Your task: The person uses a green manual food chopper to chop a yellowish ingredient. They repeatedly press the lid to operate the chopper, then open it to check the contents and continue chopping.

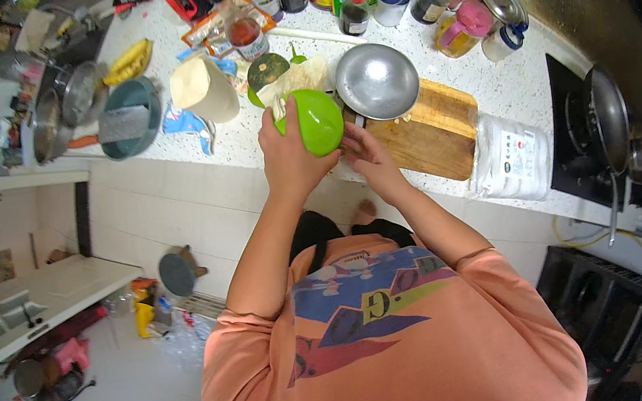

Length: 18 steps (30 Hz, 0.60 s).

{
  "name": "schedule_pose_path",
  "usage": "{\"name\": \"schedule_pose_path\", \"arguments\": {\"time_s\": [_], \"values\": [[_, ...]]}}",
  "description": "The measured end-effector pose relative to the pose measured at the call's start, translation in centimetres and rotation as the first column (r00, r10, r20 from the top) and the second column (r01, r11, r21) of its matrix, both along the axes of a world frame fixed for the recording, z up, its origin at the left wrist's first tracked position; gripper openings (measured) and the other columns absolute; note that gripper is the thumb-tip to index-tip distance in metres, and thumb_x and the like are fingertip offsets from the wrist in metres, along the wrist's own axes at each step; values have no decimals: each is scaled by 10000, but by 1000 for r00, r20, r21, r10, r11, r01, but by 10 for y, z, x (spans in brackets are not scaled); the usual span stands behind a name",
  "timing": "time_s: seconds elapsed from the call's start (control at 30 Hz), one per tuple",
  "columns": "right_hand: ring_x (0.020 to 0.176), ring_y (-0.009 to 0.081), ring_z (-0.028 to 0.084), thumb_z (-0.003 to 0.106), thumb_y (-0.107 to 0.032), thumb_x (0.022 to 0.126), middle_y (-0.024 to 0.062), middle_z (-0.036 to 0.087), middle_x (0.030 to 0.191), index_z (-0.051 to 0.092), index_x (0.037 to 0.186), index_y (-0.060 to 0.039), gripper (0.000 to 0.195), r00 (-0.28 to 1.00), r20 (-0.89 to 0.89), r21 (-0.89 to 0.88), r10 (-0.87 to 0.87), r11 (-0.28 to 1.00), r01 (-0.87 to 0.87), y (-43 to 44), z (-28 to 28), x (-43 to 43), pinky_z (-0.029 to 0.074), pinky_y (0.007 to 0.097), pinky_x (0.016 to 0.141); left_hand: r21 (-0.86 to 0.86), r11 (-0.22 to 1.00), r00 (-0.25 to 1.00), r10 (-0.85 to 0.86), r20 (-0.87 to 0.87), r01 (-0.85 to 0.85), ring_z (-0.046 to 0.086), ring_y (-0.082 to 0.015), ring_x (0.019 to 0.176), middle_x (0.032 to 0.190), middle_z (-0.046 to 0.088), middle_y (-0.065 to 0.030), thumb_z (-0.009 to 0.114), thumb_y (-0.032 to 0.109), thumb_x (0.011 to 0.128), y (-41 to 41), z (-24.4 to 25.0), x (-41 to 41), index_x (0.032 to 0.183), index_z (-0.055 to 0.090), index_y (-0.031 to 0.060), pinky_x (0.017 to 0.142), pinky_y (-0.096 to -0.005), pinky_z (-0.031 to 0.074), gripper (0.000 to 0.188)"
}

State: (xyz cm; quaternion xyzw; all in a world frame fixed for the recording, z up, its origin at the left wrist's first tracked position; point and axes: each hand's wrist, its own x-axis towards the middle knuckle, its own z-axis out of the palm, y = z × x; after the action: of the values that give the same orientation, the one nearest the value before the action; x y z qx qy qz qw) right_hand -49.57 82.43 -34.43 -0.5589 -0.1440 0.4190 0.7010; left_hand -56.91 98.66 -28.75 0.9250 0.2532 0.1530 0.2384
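My left hand (293, 158) grips a bright green bowl (320, 122), tipped so that its rounded side faces up; its inside is hidden. Pale pieces, too small to name, show by the left fingertips. Just right of the bowl, over the counter's front edge, my right hand (375, 159) has its fingers apart with nothing visible in them. Whether its fingertips touch the bowl is unclear. A steel bowl (378, 78) stands beyond, partly over a wooden cutting board (424, 146) with small pale bits on it. Behind the green bowl lie a crumpled beige sheet (300, 77), a dark green squash (268, 71) and a green pepper (297, 56).
A plastic-wrapped white package (512, 158) lies right of the board, before a stove with a wok (610, 120). Several bottles and jars (392, 3) line the back. At left are a cream container (204, 91), bananas (128, 61) and a teal basin (131, 119).
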Motion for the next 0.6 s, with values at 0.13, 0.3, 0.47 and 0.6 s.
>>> {"name": "schedule_pose_path", "arguments": {"time_s": [0.13, 0.3, 0.47, 0.6], "values": [[1384, 238, 459, 578, -82, 931, 106, 449, 1511, 376, 1528, -35, 632, 969, -230, -108, -87, 992, 64, 3, -8, -1, 384, 377, 1136, 34, 997, 995, -69, -68, 71, 435, -531, 1302, 1441, 355, -362, 933, 344, 543, 13, 4, -3, 1534, 333, 79, 1094, -533, 407, 1189], [1324, 287, 508, 592, -206, 979, 170, 482, 1450, 322, 1525, 23, 651, 779, -607, -109, -159, 987, 116, 10, -15, -8, 429, 419, 1108, 25, 976, 971, -212, -112, 216, 414, -522, 1328, 1460, 335, -355, 926, 298, 539, 34, 6, -10, 1546, 314, 82, 1110, -523, 396, 1198], [1396, 396, 416, 582, -652, 918, 320, 336, 1526, 268, 1503, 113, 1013, 457, -872, -136, -172, 984, 113, 33, -24, -15, 355, 490, 1167, 25, 938, 936, -344, -68, 347, 428, -494, 1316, 1443, 374, -327, 917, 262, 531, 54, 5, -11, 1546, 310, 62, 1101, -514, 403, 1199], [1410, 404, 393, 584, -785, 831, 320, 345, 1522, 299, 1474, 139, 1162, 244, -969, 24, -23, 982, 189, 51, -36, -20, 332, 500, 1179, -95, 921, 924, -382, -18, 379, 469, -443, 1272, 1394, 465, -275, 900, 216, 548, 72, 5, -14, 1540, 304, 17, 1080, -492, 419, 1174]]}}
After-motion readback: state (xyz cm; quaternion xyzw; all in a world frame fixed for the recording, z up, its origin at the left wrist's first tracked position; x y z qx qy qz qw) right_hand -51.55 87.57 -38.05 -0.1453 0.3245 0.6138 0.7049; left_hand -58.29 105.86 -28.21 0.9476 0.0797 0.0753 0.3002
